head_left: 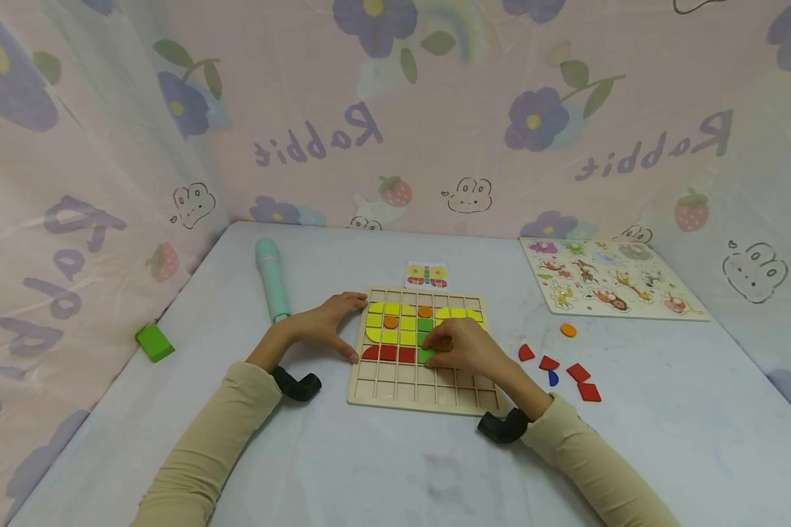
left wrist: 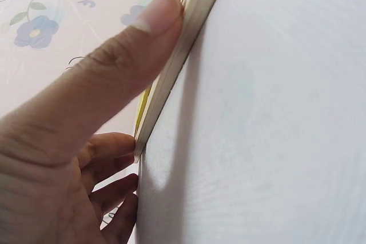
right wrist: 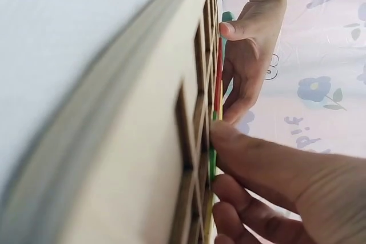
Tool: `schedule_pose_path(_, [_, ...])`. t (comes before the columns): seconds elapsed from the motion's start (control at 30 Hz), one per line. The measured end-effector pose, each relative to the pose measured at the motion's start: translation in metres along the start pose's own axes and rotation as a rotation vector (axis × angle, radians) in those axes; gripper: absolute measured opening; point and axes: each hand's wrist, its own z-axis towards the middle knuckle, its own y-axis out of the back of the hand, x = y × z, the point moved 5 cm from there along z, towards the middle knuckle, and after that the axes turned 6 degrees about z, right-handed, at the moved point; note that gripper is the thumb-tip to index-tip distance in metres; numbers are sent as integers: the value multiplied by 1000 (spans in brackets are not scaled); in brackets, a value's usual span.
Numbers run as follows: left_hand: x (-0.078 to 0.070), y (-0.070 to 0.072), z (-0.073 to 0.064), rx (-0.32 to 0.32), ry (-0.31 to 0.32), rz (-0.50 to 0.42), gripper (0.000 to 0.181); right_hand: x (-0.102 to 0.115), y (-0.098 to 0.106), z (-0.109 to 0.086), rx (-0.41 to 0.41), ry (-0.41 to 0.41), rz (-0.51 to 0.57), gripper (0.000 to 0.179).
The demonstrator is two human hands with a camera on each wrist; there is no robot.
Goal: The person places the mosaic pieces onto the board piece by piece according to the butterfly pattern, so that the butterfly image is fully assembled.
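A wooden grid board (head_left: 382,391) lies flat, partly filled with yellow, red, green and orange tiles. My left hand (head_left: 326,324) rests along its left edge, thumb and fingers spread. In the left wrist view the thumb (left wrist: 163,15) touches the board's side (left wrist: 166,87), with the fingertips farther along it. My right hand (head_left: 464,348) is over the middle of the grid, its thumb and curled fingers pinching a green tile (head_left: 425,356) at the lower end of the green column. The right wrist view shows the thumb (right wrist: 226,132) against the green tile; the hand hides some tiles.
A butterfly pattern card (head_left: 426,275) lies behind the board. Loose red tiles (head_left: 589,392), a blue half-round (head_left: 553,378) and an orange disc (head_left: 568,330) lie right. An animal puzzle (head_left: 622,282), a teal cylinder (head_left: 272,278) and a green block (head_left: 154,342) are farther out.
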Motion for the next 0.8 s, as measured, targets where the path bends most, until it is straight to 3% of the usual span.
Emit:
schedule_pose_path(0.23, [-1, 0, 0, -3, -7, 2, 99, -5, 23, -8, -50, 56, 18, 19])
schedule_pose_path(0.43, [-2, 1, 1, 5, -2, 4, 100, -33, 59, -36, -80, 111, -32, 15])
schedule_pose_path(0.7, [-1, 1, -1, 7, -1, 9, 99, -78, 85, -76, -105, -26, -92, 17])
schedule_pose_path(0.8, [-1, 1, -2, 6, -1, 8, 99, -87, 87, -84, -106, -29, -74, 19])
